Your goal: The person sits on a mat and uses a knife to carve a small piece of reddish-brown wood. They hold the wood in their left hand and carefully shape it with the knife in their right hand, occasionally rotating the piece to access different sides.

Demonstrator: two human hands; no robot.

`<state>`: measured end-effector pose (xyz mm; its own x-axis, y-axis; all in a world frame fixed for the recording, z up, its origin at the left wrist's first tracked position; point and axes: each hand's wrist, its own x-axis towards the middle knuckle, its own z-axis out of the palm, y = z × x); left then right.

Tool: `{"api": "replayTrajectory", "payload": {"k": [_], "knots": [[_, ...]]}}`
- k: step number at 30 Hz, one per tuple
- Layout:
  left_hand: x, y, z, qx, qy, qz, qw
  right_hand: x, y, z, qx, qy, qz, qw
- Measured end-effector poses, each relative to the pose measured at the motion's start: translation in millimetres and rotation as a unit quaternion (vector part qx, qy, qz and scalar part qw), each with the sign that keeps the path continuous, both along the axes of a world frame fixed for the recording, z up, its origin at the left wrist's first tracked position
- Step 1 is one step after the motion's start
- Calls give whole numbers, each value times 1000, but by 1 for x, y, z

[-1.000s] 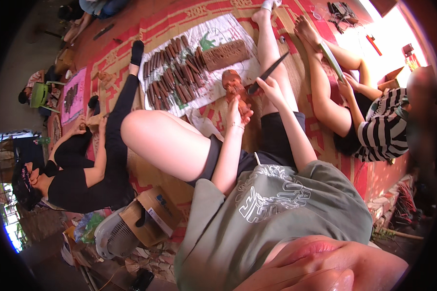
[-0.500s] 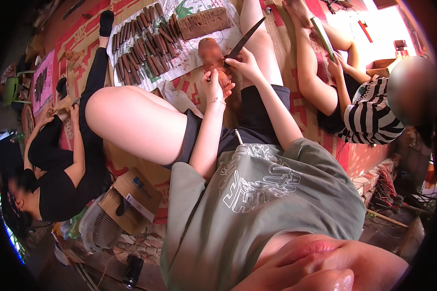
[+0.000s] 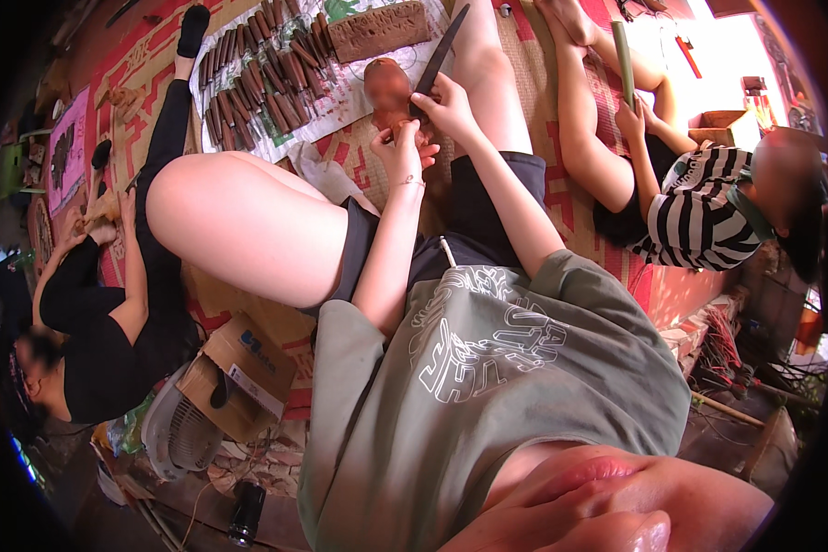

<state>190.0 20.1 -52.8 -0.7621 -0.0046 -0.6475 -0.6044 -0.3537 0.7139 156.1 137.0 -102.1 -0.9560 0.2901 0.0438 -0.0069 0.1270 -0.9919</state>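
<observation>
A reddish-brown carved figure (image 3: pixel 388 87) with a rounded head stands between my legs, its lower part largely covered by my fingers. My left hand (image 3: pixel 401 155) is closed around that lower part. In my right hand (image 3: pixel 448 109) is a long dark file (image 3: pixel 442 53), flat and tapering, its tip pointing up and away from me. The file's near end lies against or just beside the figure; my fingers hide the exact contact. A pale crumpled cloth (image 3: pixel 327 175) lies left of the figure.
Beyond my left knee, several rows of wood-handled tools (image 3: pixel 267 87) lie on a white sheet, with a brown block (image 3: pixel 380 31) beside them. At right sits a person in a striped shirt (image 3: pixel 699 202) holding a green tapered piece (image 3: pixel 625 64). Another person in black (image 3: pixel 124 359) works at left, near a cardboard box (image 3: pixel 244 368).
The file has swung to a steeper angle, and my right hand has moved slightly up with it. The whole view has shifted a little. The person at right has raised the green piece more upright.
</observation>
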Motion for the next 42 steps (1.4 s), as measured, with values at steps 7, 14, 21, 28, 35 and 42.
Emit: {"api": "replayTrajectory", "payload": {"k": [7,14,21,28,35,42], "knots": [[-7,-8,-9,59,-17,-17,998,-7,-9,15,72,-20,-12,997],[2,-3,-3,15,-1,-7,1000,-18,6,16,91,-64,56,992],[1,0,-2,-4,21,-18,1000,-26,9,6,118,-51,16,992],[-1,-3,-1,1,32,-46,998,-19,7,14,104,-22,48,993],[1,-6,2,-19,36,-90,995,-11,12,13,75,-33,31,996],[1,-2,6,-45,53,-97,993,-7,17,15,66,-46,22,996]]}}
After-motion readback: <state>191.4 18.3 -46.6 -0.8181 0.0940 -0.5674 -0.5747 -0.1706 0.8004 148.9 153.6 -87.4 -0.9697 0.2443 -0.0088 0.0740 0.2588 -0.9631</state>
